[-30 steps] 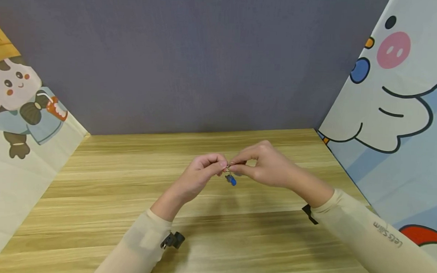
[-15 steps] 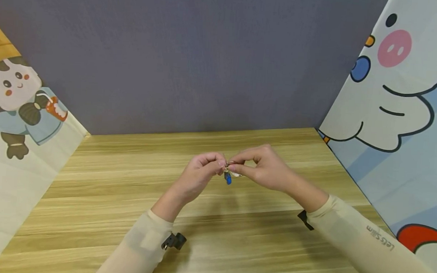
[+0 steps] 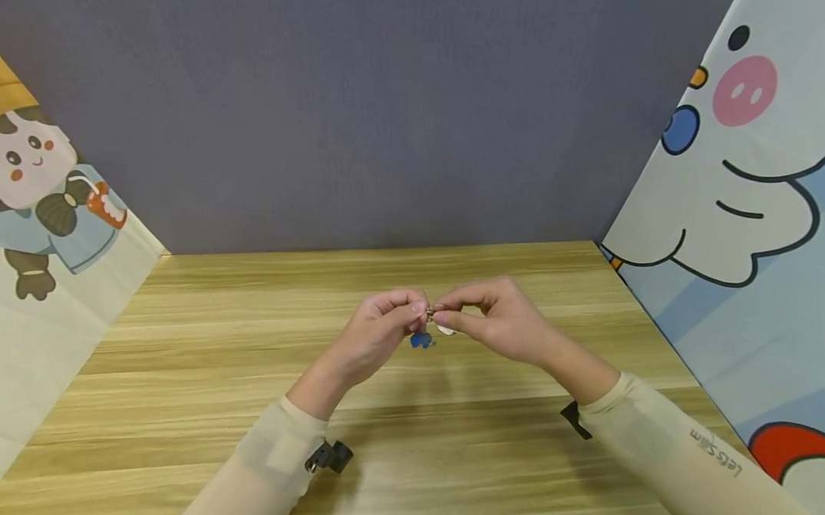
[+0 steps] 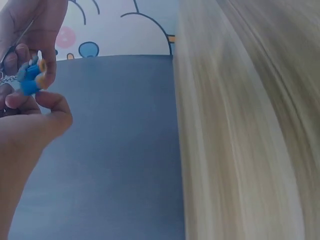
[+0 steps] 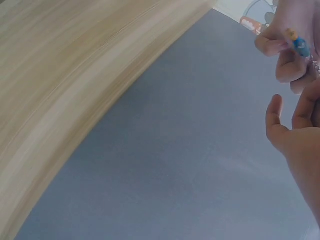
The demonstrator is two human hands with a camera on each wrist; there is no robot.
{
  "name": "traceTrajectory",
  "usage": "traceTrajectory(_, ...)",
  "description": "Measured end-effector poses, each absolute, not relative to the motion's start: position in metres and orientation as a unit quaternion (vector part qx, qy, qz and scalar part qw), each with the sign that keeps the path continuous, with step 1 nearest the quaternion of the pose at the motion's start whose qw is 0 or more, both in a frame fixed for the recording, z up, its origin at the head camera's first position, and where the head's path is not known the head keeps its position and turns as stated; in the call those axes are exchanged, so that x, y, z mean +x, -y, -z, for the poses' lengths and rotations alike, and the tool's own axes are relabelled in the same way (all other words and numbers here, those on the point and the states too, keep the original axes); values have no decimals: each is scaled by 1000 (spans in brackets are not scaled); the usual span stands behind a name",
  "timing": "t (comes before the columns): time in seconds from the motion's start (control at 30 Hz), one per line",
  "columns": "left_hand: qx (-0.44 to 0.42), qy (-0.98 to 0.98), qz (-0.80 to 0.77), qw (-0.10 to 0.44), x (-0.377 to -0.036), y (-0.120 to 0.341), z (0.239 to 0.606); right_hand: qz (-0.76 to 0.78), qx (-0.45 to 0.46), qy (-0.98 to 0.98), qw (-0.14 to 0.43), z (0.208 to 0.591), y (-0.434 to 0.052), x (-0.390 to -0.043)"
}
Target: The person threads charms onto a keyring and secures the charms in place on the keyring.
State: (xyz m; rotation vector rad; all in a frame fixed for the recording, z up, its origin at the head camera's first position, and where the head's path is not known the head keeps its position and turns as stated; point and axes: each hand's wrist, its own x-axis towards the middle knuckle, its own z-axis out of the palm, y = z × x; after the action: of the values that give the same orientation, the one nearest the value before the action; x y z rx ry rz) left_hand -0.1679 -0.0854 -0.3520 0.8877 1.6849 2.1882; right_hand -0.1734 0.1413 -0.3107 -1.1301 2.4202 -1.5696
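A small keychain with a blue figure charm (image 3: pixel 421 340) hangs between my two hands, above the wooden table. My left hand (image 3: pixel 382 329) pinches its metal fittings between thumb and forefinger. From the other side, my right hand (image 3: pixel 503 319) pinches the keychain at the same spot, fingertips close to the left ones. A small white piece (image 3: pixel 447 330) shows under the right fingertips. In the left wrist view a short silver chain (image 4: pixel 9 79) leads to the charm, which has blue and orange parts. The ring's details are mostly hidden by the fingers.
The wood-grain table (image 3: pixel 241 373) spreads beneath both hands. A grey panel (image 3: pixel 363 117) stands at the back, with cartoon-printed panels on the left (image 3: pixel 52 288) and right (image 3: pixel 766 227). Black camera mounts are worn at the wrists (image 3: pixel 329 455).
The blue charm has swung left and turned, now showing its broad side. The white piece has come into view under the right fingers. Both hands stay nearly in place.
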Motion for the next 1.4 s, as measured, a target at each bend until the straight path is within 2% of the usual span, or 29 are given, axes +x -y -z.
traceTrajectory(0.23,284,-653,-696,93,-166,88,348,450,-377,-809,-13,310,-145,-174)
traceTrajectory(0.67,293,-668,-675,108,-168,89,350,333,-474,-809,-99,302,-143,-174)
traceTrajectory(1.4,307,-612,-722,106,-167,89,352,394,-437,-805,-82,305,-140,-173)
